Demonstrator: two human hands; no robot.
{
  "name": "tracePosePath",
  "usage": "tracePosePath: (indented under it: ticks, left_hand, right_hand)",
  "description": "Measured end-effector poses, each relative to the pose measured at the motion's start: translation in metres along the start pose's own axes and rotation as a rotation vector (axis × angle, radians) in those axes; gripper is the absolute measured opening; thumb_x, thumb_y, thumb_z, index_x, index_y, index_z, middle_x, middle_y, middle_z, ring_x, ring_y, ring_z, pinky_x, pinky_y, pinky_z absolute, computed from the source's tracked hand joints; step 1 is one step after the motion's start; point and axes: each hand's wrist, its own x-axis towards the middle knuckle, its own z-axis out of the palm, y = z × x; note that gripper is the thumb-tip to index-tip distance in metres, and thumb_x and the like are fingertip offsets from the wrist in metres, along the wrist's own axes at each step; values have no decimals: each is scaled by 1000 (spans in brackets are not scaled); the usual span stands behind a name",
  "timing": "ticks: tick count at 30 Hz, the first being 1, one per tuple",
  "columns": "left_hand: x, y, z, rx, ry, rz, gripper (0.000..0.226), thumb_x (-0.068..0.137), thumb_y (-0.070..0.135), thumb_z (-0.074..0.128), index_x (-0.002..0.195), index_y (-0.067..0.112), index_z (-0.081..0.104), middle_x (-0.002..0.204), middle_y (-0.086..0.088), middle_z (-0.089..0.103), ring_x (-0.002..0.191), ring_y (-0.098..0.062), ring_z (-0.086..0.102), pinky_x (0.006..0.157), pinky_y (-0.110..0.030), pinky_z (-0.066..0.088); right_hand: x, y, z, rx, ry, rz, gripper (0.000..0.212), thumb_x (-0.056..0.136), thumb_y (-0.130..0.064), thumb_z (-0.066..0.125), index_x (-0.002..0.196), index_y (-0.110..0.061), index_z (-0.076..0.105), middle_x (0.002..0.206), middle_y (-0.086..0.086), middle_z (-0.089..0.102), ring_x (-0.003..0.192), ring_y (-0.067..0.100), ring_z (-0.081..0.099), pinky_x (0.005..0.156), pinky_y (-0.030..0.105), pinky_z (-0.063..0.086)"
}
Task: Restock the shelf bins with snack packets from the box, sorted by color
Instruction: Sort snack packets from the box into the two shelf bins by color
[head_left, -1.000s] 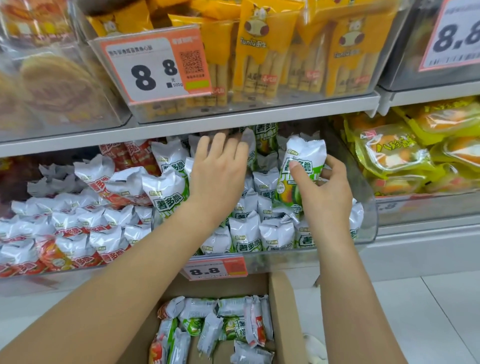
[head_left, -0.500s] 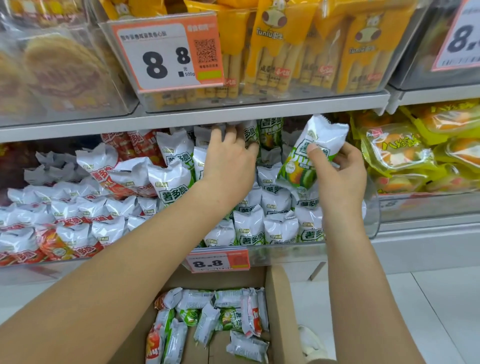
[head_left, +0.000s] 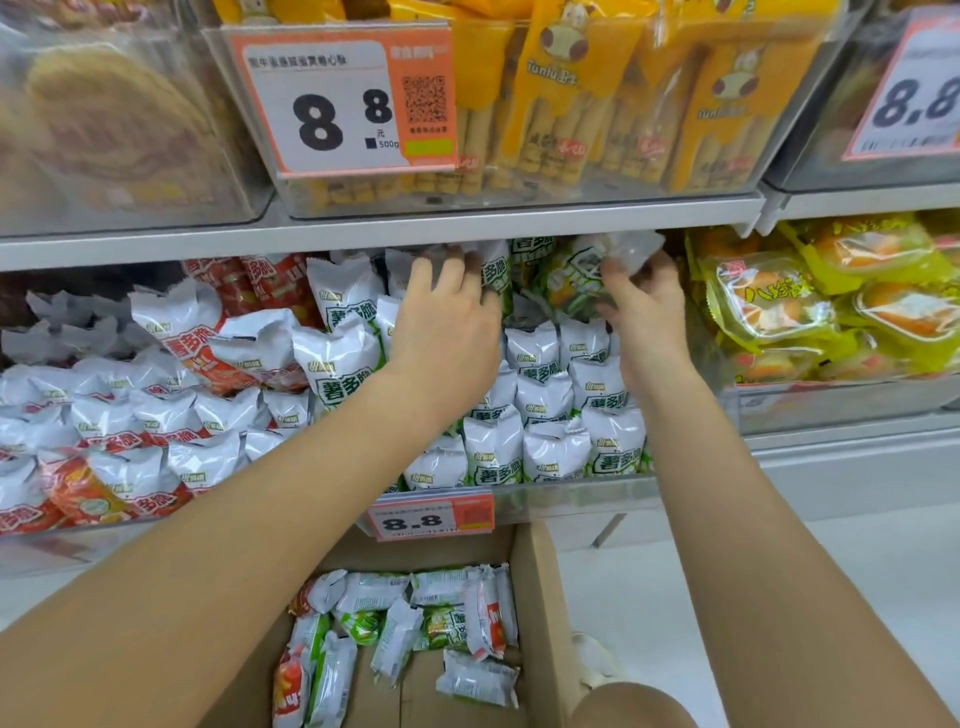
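My right hand (head_left: 644, 306) grips a green-and-white snack packet (head_left: 582, 275), blurred, at the back top of the clear bin of green packets (head_left: 550, 405), just under the shelf above. My left hand (head_left: 447, 322) lies flat with straight fingers on the green packets to the left of it, fingertips deep at the back. The bin of red-and-white packets (head_left: 130, 415) sits to the left. Below, the cardboard box (head_left: 540, 597) holds several mixed green and red packets (head_left: 415, 623).
The upper shelf edge (head_left: 467, 223) hangs low over both hands, with a bin of yellow stick snacks (head_left: 571, 104) on it. A bin of yellow-wrapped cakes (head_left: 831, 312) stands at the right. A price tag (head_left: 431, 519) hangs on the green bin's front. White floor (head_left: 675, 597) lies right of the box.
My right hand has carried the green packet up and back into the bin, toward its rear. My left hand has slid a little deeper over the packets.
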Motion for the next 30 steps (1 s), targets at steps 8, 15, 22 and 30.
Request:
tracePosePath:
  ticks: [8,15,22,30]
  left_hand:
    - [1,-2,-2,-33,-24,31,28,85,34,49,95,17,69,114,-11,65,110,-31,52,91,-45,23]
    - [-14,-3,-7,-51,5,85,37,87,31,46,103,8,69,111,-15,64,113,-36,51,105,-51,22]
    - [6,11,-16,87,-222,55,47,97,30,33,135,3,42,133,-16,51,126,-35,38,115,-53,8]
    - [13,13,-33,104,-303,87,40,98,28,32,129,6,45,127,-12,52,121,-32,42,112,-50,15]
  right_hand:
    - [20,-8,28,-549,-343,-134,36,98,-21,53,132,-11,49,113,7,59,93,19,55,79,27,41]
    - [19,10,32,-601,-116,-146,50,94,-33,59,130,-4,40,118,15,63,107,33,59,81,33,45]
    - [6,18,36,-858,-113,-235,44,94,-32,56,129,-9,41,97,18,66,91,38,60,68,37,45]
    - [-10,13,25,-852,-209,-208,58,91,-29,59,141,-13,35,118,17,62,109,37,57,83,40,48]
